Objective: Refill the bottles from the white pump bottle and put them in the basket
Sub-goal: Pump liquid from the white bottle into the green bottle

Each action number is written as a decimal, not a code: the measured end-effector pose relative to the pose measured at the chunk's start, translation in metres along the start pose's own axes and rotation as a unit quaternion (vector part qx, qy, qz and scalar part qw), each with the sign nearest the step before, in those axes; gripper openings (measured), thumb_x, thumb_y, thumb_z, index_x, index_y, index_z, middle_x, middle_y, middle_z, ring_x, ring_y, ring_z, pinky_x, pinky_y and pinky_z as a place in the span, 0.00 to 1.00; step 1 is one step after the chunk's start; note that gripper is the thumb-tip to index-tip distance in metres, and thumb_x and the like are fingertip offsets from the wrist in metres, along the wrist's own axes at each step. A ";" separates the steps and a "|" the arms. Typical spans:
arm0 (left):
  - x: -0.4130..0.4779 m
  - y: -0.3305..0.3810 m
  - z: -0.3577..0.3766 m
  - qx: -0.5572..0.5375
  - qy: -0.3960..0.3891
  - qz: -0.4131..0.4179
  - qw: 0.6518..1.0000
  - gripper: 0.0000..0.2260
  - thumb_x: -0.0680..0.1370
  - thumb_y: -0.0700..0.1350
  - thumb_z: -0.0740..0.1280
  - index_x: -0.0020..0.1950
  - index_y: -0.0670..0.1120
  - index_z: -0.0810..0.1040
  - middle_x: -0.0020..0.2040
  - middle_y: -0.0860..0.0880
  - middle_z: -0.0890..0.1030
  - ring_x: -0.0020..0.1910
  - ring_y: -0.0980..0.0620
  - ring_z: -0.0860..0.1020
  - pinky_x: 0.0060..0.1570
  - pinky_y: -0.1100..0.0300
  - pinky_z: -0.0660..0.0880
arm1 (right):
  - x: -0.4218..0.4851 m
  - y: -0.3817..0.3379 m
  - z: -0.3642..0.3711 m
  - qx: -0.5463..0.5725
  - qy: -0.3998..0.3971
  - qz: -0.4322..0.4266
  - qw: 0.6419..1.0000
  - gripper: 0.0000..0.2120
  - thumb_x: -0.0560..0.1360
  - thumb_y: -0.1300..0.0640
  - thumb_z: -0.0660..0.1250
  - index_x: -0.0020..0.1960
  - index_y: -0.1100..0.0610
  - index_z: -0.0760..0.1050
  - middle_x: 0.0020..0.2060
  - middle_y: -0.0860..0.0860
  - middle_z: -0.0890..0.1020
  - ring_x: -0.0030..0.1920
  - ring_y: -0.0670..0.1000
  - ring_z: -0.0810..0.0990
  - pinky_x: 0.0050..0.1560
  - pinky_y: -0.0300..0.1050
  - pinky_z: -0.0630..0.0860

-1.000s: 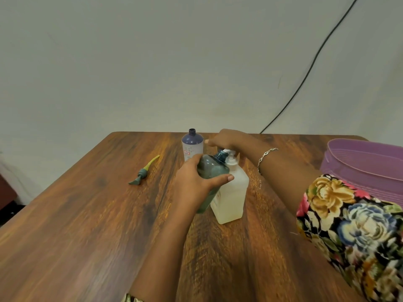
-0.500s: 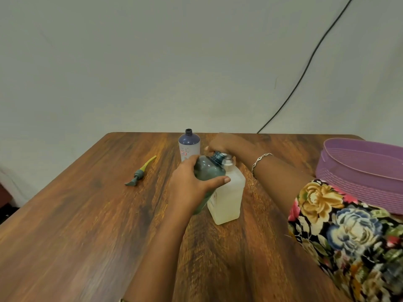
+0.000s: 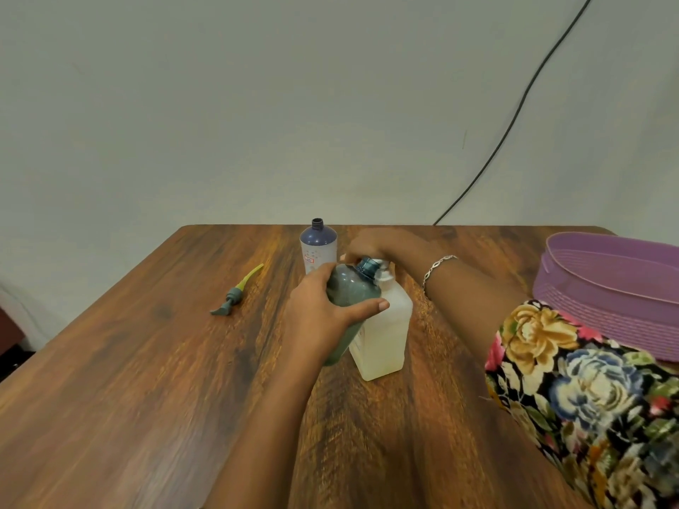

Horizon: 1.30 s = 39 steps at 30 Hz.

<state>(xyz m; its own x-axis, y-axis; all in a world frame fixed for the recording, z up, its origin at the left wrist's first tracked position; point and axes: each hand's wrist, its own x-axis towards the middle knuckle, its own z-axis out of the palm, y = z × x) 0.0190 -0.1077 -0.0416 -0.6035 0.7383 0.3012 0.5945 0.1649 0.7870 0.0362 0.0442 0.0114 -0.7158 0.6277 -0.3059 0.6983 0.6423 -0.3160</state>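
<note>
Unmoved, left hand (image 3: pixel 319 311) grips teal bottle (image 3: pixel 349 288); right hand (image 3: pixel 374 242) clasps white pump bottle (image 3: pixel 386 336).

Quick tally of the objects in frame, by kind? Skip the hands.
Bottles: 3 (teal bottle, white pump bottle, blue bottle)
Loose pump head: 1
Basket: 1
Total: 5

I am seeing the right arm (image 3: pixel 477 299) wearing a black floral sleeve (image 3: pixel 588 391) and a silver chain bracelet (image 3: pixel 438 268) at the wrist.
</note>
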 end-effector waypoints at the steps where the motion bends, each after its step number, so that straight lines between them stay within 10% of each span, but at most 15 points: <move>1: 0.000 0.000 0.000 0.002 0.000 0.000 1.000 0.35 0.64 0.58 0.76 0.67 0.48 0.71 0.60 0.51 0.76 0.51 0.56 0.70 0.47 0.62 0.68 | 0.001 0.001 0.001 -0.021 0.012 0.005 1.000 0.13 0.78 0.54 0.59 0.36 0.56 0.69 0.39 0.54 0.75 0.32 0.49 0.70 0.32 0.41 0.66; 14: 0.003 0.001 -0.002 -0.015 -0.003 -0.007 1.000 0.36 0.65 0.57 0.75 0.69 0.48 0.68 0.62 0.51 0.75 0.53 0.56 0.70 0.46 0.66 0.68 | -0.001 -0.002 -0.008 0.134 -0.037 0.002 0.990 0.22 0.79 0.47 0.60 0.64 0.63 0.70 0.56 0.57 0.77 0.44 0.55 0.77 0.43 0.46 0.73; 22: 0.003 -0.003 -0.001 -0.007 0.003 -0.006 1.000 0.36 0.63 0.58 0.76 0.67 0.49 0.70 0.60 0.51 0.76 0.52 0.57 0.71 0.47 0.64 0.67 | 0.007 0.002 0.005 0.010 0.084 0.009 0.996 0.17 0.79 0.49 0.59 0.37 0.58 0.70 0.35 0.52 0.75 0.31 0.48 0.72 0.31 0.40 0.66; 33: 0.004 -0.001 -0.003 -0.019 -0.016 0.002 1.000 0.35 0.64 0.57 0.75 0.68 0.49 0.70 0.60 0.51 0.75 0.52 0.57 0.70 0.40 0.72 0.65 | -0.006 -0.002 -0.007 0.126 -0.054 -0.006 0.990 0.21 0.80 0.47 0.57 0.62 0.63 0.72 0.59 0.57 0.78 0.42 0.52 0.76 0.43 0.44 0.72; 39: 0.001 -0.003 -0.001 -0.013 -0.018 0.004 1.000 0.36 0.64 0.56 0.76 0.68 0.49 0.70 0.56 0.54 0.75 0.51 0.58 0.70 0.41 0.71 0.65 | -0.014 -0.002 -0.001 0.006 -0.031 -0.024 0.999 0.16 0.79 0.51 0.59 0.56 0.63 0.75 0.39 0.54 0.75 0.39 0.51 0.76 0.41 0.44 0.71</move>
<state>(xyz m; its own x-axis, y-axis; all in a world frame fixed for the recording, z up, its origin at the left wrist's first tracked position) 0.0157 -0.1082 -0.0433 -0.5788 0.7627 0.2885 0.5849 0.1418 0.7986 0.0445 0.0347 0.0166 -0.7472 0.5683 -0.3445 0.6636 0.6654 -0.3418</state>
